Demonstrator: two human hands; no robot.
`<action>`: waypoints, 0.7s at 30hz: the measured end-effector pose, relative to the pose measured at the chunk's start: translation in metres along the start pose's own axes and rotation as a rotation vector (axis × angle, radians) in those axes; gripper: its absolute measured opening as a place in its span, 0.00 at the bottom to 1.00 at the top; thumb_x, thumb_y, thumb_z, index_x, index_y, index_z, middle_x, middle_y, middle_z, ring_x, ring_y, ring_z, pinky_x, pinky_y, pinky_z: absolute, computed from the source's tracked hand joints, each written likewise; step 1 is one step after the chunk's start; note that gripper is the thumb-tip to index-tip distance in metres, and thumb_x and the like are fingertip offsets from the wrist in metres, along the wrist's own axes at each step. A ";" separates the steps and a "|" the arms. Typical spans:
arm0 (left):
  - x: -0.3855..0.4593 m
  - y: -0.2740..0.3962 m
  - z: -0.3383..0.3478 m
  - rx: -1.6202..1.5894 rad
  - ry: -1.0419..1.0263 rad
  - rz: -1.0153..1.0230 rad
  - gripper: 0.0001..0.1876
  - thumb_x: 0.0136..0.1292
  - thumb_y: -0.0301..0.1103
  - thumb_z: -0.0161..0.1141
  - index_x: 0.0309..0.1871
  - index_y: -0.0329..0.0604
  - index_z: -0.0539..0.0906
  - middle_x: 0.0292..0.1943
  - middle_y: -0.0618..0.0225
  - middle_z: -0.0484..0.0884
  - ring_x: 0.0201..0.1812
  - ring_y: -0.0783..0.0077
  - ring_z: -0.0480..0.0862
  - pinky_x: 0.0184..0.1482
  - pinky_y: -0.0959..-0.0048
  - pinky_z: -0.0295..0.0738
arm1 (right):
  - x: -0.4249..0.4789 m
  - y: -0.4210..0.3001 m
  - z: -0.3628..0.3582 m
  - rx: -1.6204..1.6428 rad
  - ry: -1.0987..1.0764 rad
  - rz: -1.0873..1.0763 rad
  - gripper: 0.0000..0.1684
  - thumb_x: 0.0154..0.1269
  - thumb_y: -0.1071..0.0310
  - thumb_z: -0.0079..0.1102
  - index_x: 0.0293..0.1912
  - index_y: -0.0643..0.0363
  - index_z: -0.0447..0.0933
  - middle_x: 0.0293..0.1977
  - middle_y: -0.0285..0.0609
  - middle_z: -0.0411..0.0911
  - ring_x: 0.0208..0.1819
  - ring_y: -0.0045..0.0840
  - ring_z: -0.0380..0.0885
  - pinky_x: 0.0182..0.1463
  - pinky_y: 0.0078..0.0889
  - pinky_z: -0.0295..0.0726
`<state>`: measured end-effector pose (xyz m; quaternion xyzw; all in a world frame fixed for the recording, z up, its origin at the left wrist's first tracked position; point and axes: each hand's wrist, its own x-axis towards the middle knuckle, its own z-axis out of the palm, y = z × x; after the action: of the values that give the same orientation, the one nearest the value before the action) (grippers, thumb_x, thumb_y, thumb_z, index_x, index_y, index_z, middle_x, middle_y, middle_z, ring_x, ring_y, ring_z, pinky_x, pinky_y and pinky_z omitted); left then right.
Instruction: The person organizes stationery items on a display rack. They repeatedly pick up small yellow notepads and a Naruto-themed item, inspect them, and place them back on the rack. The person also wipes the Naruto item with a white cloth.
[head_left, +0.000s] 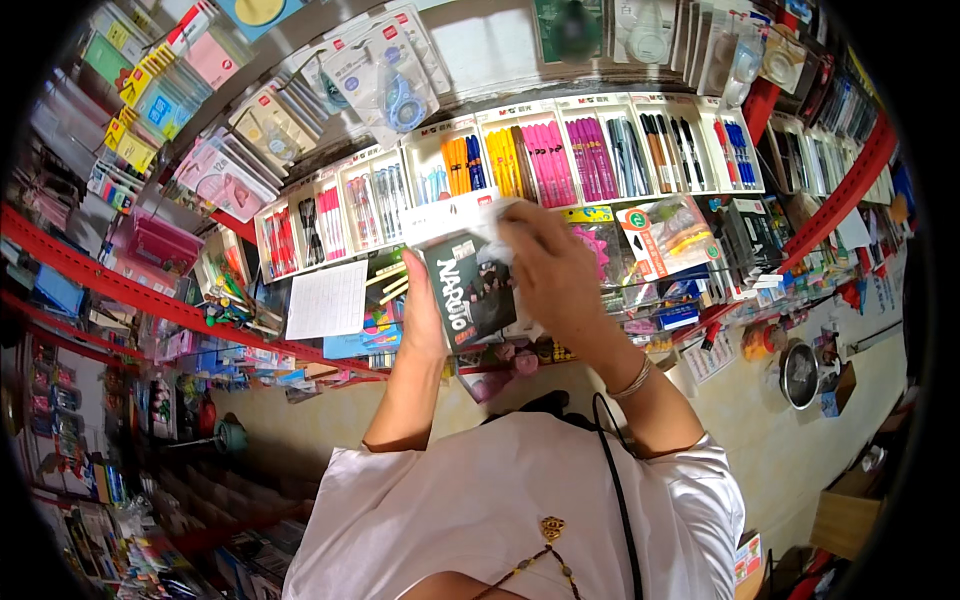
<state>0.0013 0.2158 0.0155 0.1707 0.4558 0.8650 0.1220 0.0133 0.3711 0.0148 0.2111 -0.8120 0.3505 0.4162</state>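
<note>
My left hand (424, 313) grips the left edge of a dark printed box or pack (474, 289) with a cartoon figure and large white lettering on its front. It is held up and tilted in front of the pen display. My right hand (551, 266) is blurred at the pack's upper right side, with its fingers bent around a crumpled white cloth or tissue (499, 225). The cloth lies against the pack's upper part. A white card with a hang slot (442, 215) shows just above the pack; whether it belongs to the pack I cannot tell.
Behind my hands, white pen trays (525, 112) hold pens sorted by colour. A lined paper sheet (326, 298) lies left of my left hand. Carded correction tapes (386, 82) hang above. Red metal shelf edges (832, 202) curve around both sides. A metal bowl (799, 375) stands lower right.
</note>
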 end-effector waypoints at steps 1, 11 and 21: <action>0.002 0.001 -0.001 -0.036 0.069 -0.082 0.44 0.66 0.70 0.33 0.69 0.39 0.61 0.60 0.57 0.74 0.56 0.63 0.78 0.54 0.62 0.77 | -0.002 0.008 -0.001 -0.023 -0.012 0.020 0.17 0.52 0.81 0.56 0.45 0.63 0.76 0.47 0.46 0.74 0.45 0.41 0.77 0.48 0.37 0.78; 0.014 -0.009 -0.008 -0.195 0.151 -0.105 0.30 0.72 0.56 0.41 0.67 0.44 0.66 0.60 0.59 0.74 0.57 0.62 0.77 0.59 0.63 0.74 | 0.011 -0.012 0.010 0.067 -0.123 -0.107 0.20 0.63 0.74 0.53 0.56 0.57 0.72 0.58 0.42 0.70 0.62 0.42 0.66 0.66 0.46 0.61; 0.021 0.004 -0.013 -0.490 0.043 -0.139 0.36 0.70 0.62 0.40 0.66 0.38 0.66 0.59 0.52 0.74 0.56 0.55 0.77 0.58 0.58 0.73 | -0.040 -0.020 0.010 0.132 -0.451 -0.278 0.32 0.53 0.74 0.55 0.61 0.53 0.69 0.64 0.39 0.65 0.67 0.37 0.62 0.72 0.48 0.57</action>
<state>-0.0235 0.2113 0.0159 0.0859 0.2458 0.9426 0.2092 0.0433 0.3528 -0.0143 0.4200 -0.8228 0.2864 0.2540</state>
